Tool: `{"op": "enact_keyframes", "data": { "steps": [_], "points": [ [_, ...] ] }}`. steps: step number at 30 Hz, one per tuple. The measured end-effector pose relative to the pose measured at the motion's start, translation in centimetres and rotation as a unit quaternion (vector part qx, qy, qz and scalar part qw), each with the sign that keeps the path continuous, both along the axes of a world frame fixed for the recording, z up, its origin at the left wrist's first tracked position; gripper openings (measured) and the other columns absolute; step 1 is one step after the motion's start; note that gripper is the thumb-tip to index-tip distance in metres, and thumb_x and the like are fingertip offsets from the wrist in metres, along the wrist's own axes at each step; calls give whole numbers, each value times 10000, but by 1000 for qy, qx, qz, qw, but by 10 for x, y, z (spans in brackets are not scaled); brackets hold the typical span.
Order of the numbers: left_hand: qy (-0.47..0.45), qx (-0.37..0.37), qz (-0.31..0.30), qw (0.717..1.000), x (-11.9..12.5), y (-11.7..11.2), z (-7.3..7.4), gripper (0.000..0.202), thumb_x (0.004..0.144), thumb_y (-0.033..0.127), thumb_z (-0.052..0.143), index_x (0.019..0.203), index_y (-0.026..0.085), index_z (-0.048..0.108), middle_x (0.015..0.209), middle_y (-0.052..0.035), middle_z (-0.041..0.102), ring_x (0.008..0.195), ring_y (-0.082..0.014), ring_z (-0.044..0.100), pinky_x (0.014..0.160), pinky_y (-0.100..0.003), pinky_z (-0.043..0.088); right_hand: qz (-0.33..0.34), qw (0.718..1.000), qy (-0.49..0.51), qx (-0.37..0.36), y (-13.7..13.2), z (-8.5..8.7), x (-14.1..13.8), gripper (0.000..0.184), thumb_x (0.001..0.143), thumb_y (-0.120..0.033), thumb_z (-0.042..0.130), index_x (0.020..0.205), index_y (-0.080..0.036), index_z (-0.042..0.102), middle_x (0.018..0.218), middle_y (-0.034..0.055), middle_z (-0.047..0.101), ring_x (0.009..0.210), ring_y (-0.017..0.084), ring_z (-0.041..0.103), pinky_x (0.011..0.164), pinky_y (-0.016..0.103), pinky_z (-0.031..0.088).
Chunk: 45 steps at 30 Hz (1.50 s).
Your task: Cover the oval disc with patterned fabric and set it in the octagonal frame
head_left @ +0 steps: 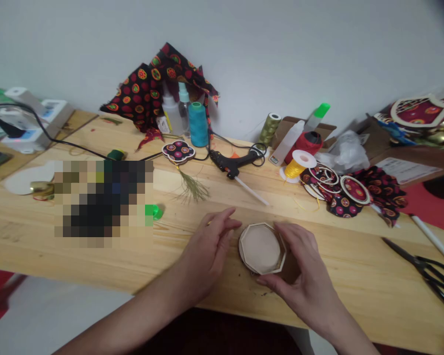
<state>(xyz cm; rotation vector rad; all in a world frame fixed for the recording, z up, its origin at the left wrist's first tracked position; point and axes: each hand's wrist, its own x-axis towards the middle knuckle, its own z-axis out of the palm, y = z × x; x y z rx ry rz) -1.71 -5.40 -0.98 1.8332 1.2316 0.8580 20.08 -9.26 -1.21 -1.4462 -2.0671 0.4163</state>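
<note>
A small wooden piece with an octagonal rim (263,248) is in front of me, low over the wooden table. My right hand (299,261) grips its right side, thumb at the lower edge and fingers at the upper right. To the left of the piece is my left hand (216,241), fingers loosely stretched toward it with a small gap between. Nothing shows in the left hand. Beyond both hands, a black hot glue gun (231,161) lies with a white glue stick (252,191) sticking out of it.
Black scissors (424,268) lie at the right. Yellow thread (295,170), patterned fabric pieces (346,202) and a cardboard box (403,167) sit at the back right. Bottles (172,116), teal thread (199,125) and a tasselled ornament (178,151) stand at the back. A power strip (33,128) is far left.
</note>
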Motion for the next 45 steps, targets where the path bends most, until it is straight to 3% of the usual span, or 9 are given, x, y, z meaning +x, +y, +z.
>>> {"op": "enact_keyframes", "data": {
  "steps": [16, 27, 45],
  "points": [
    [18, 41, -44, 998, -2, 1, 0, 421, 930, 146, 450, 1340, 196, 372, 1198, -95, 643, 1161, -201, 549, 994, -431, 451, 6, 1000, -21, -16, 0, -2, -1, 843, 713, -489, 770, 1393, -234, 342, 1292, 129, 487, 1217, 338, 408, 1009, 549, 389],
    [85, 64, -103, 989, -4, 1, -1, 777, 788, 335, 746, 1406, 254, 283, 1296, -40, 612, 1276, -254, 376, 1059, -460, 374, 4, 999, -15, -28, 0, -2, -1, 862, 695, -415, 808, 1393, -246, 331, 1315, 112, 493, 1242, 331, 379, 1031, 537, 376],
    [130, 79, -109, 982, -3, 2, -2, 728, 775, 381, 746, 1363, 210, 352, 1307, -124, 557, 1269, -310, 406, 1032, -502, 421, -18, 999, 25, -28, -2, -2, 1, 863, 701, -419, 801, 1401, -243, 328, 1329, 133, 471, 1255, 336, 384, 1021, 538, 401]
  ]
}}
